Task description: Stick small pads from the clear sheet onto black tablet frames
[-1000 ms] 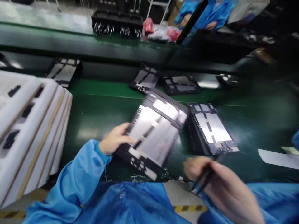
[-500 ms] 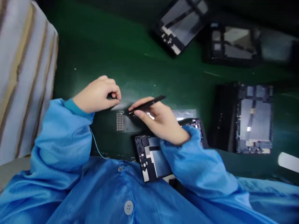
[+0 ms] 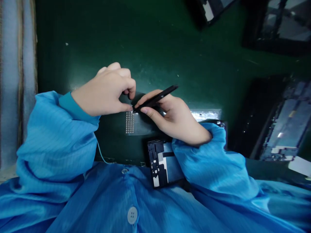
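Note:
My left hand (image 3: 107, 90) is curled, thumb and forefinger pinched together right at the tip of black tweezers (image 3: 156, 97). My right hand (image 3: 175, 118) grips those tweezers, their point touching the upper corner of a clear sheet with a grid of small grey pads (image 3: 130, 122) on the green mat. What the left fingers pinch is too small to see. An opened tablet chassis (image 3: 160, 161) lies under my right forearm at the near table edge.
A stack of white foam trays (image 3: 17, 81) stands at the left. Another opened tablet chassis (image 3: 284, 129) lies at the right, with two more (image 3: 279, 26) at the top right on the green mat (image 3: 155, 42).
A second ago my left hand held the tablet chassis up; it now lies flat under my right arm. Both hands have come together over the pad sheet, and the view has tipped down and closer.

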Action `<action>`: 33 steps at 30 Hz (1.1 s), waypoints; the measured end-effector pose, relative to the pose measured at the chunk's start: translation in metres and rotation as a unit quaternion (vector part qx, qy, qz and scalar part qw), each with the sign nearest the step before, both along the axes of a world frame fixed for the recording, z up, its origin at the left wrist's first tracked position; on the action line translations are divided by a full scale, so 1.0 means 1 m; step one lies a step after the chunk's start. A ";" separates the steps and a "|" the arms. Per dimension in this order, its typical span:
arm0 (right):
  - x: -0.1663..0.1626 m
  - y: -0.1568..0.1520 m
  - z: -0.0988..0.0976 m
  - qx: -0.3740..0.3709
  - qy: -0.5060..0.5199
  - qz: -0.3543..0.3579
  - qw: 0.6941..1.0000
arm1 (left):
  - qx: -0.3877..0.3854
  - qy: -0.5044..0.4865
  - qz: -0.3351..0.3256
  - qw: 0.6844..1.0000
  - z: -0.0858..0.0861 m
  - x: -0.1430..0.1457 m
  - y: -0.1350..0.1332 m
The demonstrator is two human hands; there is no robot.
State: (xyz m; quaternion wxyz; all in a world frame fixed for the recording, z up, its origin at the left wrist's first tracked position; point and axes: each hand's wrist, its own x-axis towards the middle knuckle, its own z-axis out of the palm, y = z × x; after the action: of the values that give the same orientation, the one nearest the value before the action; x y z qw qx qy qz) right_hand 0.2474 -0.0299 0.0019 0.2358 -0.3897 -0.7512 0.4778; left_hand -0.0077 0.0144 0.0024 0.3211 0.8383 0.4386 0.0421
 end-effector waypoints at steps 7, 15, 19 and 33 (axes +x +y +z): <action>-0.001 -0.005 -0.003 -0.008 0.012 -0.015 1.000 | 0.001 0.030 -0.009 0.999 0.006 0.001 0.000; -0.003 0.004 -0.006 0.017 -0.007 0.000 1.000 | -0.002 0.004 -0.001 1.000 0.002 -0.002 0.001; 0.008 -0.016 0.010 -0.030 0.070 -0.087 0.993 | 0.000 -0.013 -0.003 1.000 0.000 -0.005 0.001; 0.032 -0.145 -0.012 0.076 0.102 -0.374 0.919 | -0.010 0.030 0.031 0.999 0.008 -0.002 0.000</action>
State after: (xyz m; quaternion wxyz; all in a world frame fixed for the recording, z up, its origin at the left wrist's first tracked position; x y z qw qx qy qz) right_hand 0.2797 -0.1753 -0.0099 0.5014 -0.5724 -0.5569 0.3331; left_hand -0.0099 0.0144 0.0107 0.3151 0.8217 0.4744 0.0227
